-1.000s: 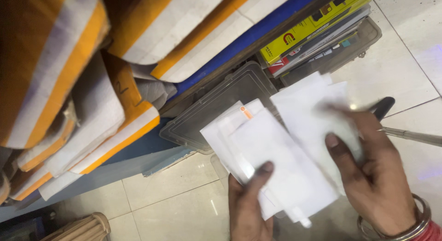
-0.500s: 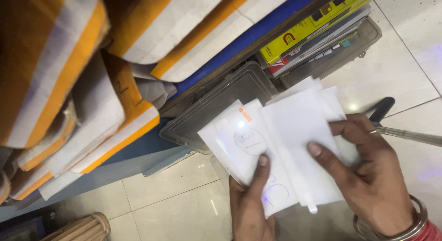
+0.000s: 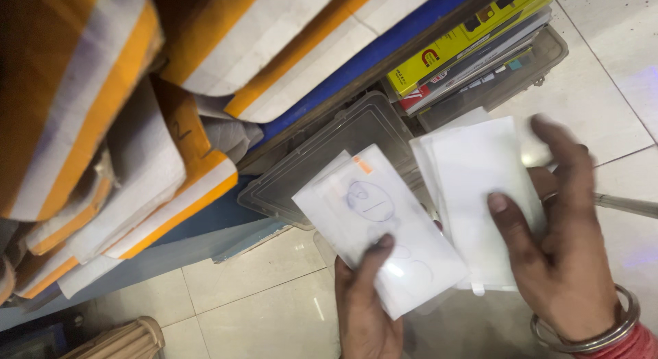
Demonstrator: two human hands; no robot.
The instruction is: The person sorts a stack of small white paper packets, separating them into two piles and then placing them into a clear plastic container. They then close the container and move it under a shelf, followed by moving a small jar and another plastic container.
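Left hand [image 3: 367, 311] nearest, thumb pinning marked clear sheet [image 3: 380, 225], long axis running near-right to far-left. Right hand [image 3: 558, 249] just right of it, fingers closed on white sheet stack [image 3: 473, 188], edges overlapping. Farther back, grey plastic case [image 3: 329, 157] under orange-striped boxes [image 3: 205, 51].

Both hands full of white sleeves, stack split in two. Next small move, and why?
Probably slide the top sleeve off the left hand stack across to the right hand stack. The left thumb rests on the pen-marked top sleeve, the two stacks sit side by side nearly touching, and the right hand's fingers are spread over its pile, so it looks ready to take another.
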